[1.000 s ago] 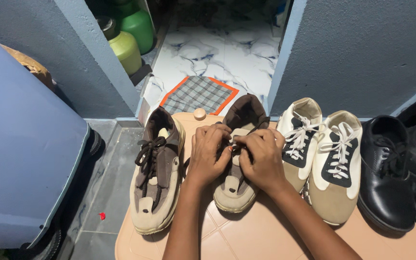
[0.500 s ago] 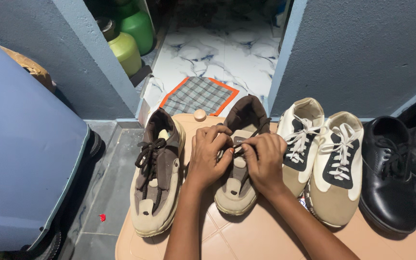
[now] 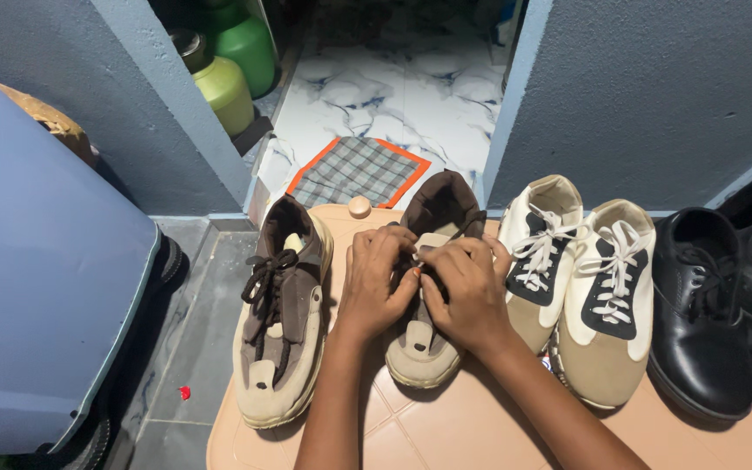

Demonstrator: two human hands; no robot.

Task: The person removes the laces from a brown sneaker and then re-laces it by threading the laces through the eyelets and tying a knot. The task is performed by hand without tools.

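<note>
Head view: the left hand (image 3: pixel 378 278) and right hand (image 3: pixel 467 292) meet over the brown shoe (image 3: pixel 424 335) at centre, fingers pinched shut on its dark lace to work it. Its mate (image 3: pixel 280 322) sits at nine o'clock, the white pair (image 3: pixel 580 287) at three, all on the peach table (image 3: pixel 446 426).

Bare forearms, no sleeves, bare fingers (image 3: pixel 382 252)

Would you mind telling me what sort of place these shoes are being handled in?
Probably a home entryway: a doorway opens onto a marble-patterned floor with a checked doormat, and pairs of shoes line a peach plastic table, where both hands work the brown shoe.
</note>
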